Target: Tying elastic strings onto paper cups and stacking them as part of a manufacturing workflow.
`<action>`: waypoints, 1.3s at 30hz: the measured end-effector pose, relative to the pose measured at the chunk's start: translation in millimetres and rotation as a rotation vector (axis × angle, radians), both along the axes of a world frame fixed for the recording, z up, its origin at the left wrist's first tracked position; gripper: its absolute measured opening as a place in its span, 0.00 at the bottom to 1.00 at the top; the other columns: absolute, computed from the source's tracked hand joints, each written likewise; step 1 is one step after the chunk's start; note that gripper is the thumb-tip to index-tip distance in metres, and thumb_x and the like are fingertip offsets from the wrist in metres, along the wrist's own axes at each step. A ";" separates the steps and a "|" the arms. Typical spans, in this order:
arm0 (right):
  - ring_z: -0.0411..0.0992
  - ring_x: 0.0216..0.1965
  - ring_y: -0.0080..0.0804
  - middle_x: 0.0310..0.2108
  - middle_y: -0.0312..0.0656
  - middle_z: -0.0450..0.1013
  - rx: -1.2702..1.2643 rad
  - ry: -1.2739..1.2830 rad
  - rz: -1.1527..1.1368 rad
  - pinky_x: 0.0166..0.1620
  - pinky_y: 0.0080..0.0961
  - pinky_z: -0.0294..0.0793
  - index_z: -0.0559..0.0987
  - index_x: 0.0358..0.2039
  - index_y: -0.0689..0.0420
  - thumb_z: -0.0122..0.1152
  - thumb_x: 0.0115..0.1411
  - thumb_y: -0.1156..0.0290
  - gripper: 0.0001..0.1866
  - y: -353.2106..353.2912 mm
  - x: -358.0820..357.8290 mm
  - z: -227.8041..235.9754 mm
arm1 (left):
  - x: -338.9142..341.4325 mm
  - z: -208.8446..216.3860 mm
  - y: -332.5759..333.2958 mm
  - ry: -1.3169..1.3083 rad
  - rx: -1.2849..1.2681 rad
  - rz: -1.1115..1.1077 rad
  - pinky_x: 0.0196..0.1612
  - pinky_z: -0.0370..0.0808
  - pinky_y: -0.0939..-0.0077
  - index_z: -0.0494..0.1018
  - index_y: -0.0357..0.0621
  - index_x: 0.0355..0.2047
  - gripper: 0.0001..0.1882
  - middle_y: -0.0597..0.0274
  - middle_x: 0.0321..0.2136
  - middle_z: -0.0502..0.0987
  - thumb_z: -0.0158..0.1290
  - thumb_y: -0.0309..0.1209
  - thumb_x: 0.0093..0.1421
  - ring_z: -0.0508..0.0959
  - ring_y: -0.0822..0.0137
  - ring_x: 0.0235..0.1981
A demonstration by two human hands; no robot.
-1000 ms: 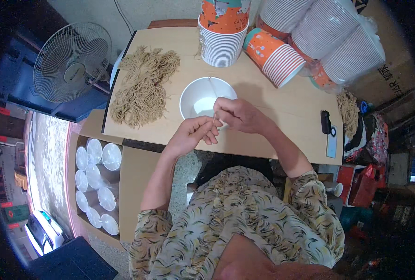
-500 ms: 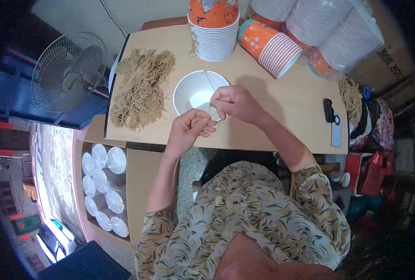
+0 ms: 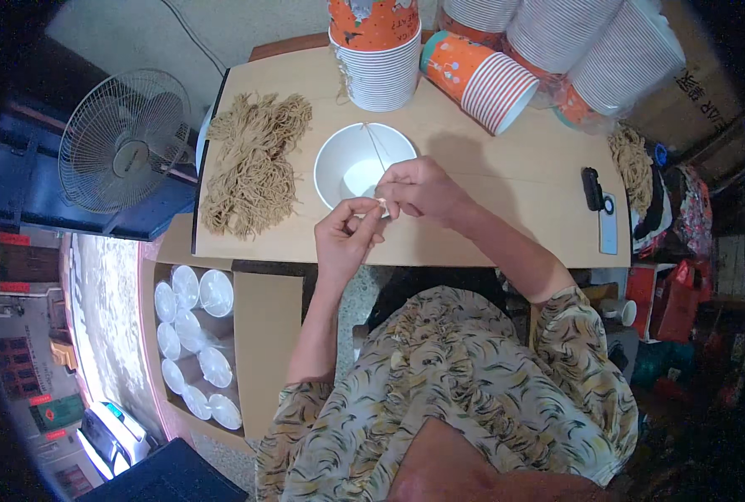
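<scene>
Both hands meet at near rim of white paper bowl (image 3: 357, 167) on counter (image 3: 506, 176), right hand (image 3: 418, 189) and left hand (image 3: 347, 237) fingers pinched narrow on thin string (image 3: 376, 151) crossing the bowl, string bundle (image 3: 251, 163) lying left within reach.

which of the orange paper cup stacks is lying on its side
The orange striped cup stack just right of the upright stack. It lies tipped over, its open mouth facing the lower right, while the other stands upright.
</scene>
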State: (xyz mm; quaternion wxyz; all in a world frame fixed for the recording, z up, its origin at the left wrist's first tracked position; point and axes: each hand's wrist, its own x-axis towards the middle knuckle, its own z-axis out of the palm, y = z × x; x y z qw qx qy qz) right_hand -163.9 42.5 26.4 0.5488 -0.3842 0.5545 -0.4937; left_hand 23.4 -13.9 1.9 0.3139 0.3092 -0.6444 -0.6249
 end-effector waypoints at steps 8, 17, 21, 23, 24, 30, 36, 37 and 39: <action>0.61 0.14 0.14 0.21 0.39 0.76 0.003 0.125 -0.011 0.16 0.16 0.56 0.80 0.33 0.64 0.60 0.63 0.72 0.08 2.0 -3.0 14.9 | 4.1 -2.8 -7.0 0.015 0.031 -0.092 0.28 0.74 0.89 0.78 0.35 0.43 0.07 0.64 0.29 0.81 0.57 0.21 0.64 0.79 0.80 0.27; 0.64 0.12 0.17 0.20 0.43 0.76 0.082 0.073 0.047 0.15 0.17 0.60 0.78 0.30 0.64 0.60 0.60 0.73 0.07 1.2 2.6 15.1 | 1.7 0.8 2.6 0.005 -0.262 0.083 0.29 0.73 0.87 0.79 0.37 0.42 0.09 0.65 0.30 0.82 0.61 0.23 0.61 0.78 0.80 0.26; 0.65 0.12 0.17 0.19 0.42 0.76 0.106 0.066 0.052 0.15 0.17 0.60 0.78 0.30 0.64 0.59 0.59 0.73 0.07 0.9 2.4 13.2 | 1.2 -4.1 2.5 0.018 -0.288 0.083 0.29 0.74 0.86 0.79 0.37 0.42 0.10 0.64 0.30 0.82 0.62 0.22 0.61 0.78 0.79 0.26; 0.64 0.12 0.17 0.19 0.42 0.75 0.110 0.069 0.071 0.16 0.17 0.60 0.78 0.30 0.64 0.59 0.59 0.73 0.07 0.3 1.4 11.1 | 2.0 -7.0 1.0 -0.002 -0.337 0.081 0.30 0.76 0.84 0.79 0.36 0.42 0.09 0.64 0.31 0.82 0.62 0.22 0.61 0.79 0.78 0.26; 0.65 0.12 0.17 0.19 0.41 0.75 0.109 0.064 0.079 0.16 0.17 0.60 0.78 0.29 0.64 0.59 0.59 0.72 0.07 0.4 0.9 10.9 | 2.5 -6.5 0.8 -0.002 -0.337 0.081 0.30 0.76 0.84 0.79 0.36 0.42 0.09 0.64 0.31 0.82 0.62 0.22 0.61 0.79 0.78 0.26; 0.64 0.13 0.17 0.18 0.40 0.75 0.121 0.076 0.107 0.16 0.18 0.60 0.78 0.28 0.64 0.61 0.59 0.71 0.08 -0.4 -3.3 11.0 | 4.7 -4.1 -2.0 -0.081 -0.474 0.064 0.31 0.77 0.83 0.80 0.36 0.40 0.07 0.65 0.30 0.82 0.61 0.22 0.61 0.80 0.78 0.27; 0.64 0.13 0.17 0.19 0.39 0.75 0.111 0.104 0.144 0.17 0.17 0.60 0.79 0.29 0.63 0.61 0.60 0.71 0.08 0.7 -9.3 13.9 | 6.8 0.9 -3.3 -0.104 -0.428 0.029 0.30 0.75 0.84 0.80 0.37 0.39 0.05 0.64 0.28 0.81 0.61 0.23 0.62 0.80 0.79 0.27; 0.65 0.14 0.17 0.19 0.39 0.75 0.118 0.115 0.147 0.17 0.17 0.61 0.80 0.31 0.64 0.61 0.61 0.71 0.08 1.2 -9.9 14.5 | 7.7 2.1 -3.8 -0.107 -0.258 0.002 0.29 0.73 0.86 0.80 0.37 0.38 0.05 0.65 0.27 0.81 0.61 0.24 0.62 0.79 0.79 0.27; 0.65 0.15 0.16 0.20 0.38 0.75 0.099 0.147 0.087 0.18 0.16 0.61 0.80 0.33 0.63 0.61 0.61 0.70 0.08 3.5 -9.2 15.6 | 8.4 6.7 -5.3 -0.111 -0.087 -0.021 0.28 0.71 0.87 0.80 0.37 0.38 0.05 0.66 0.26 0.81 0.61 0.25 0.62 0.78 0.80 0.26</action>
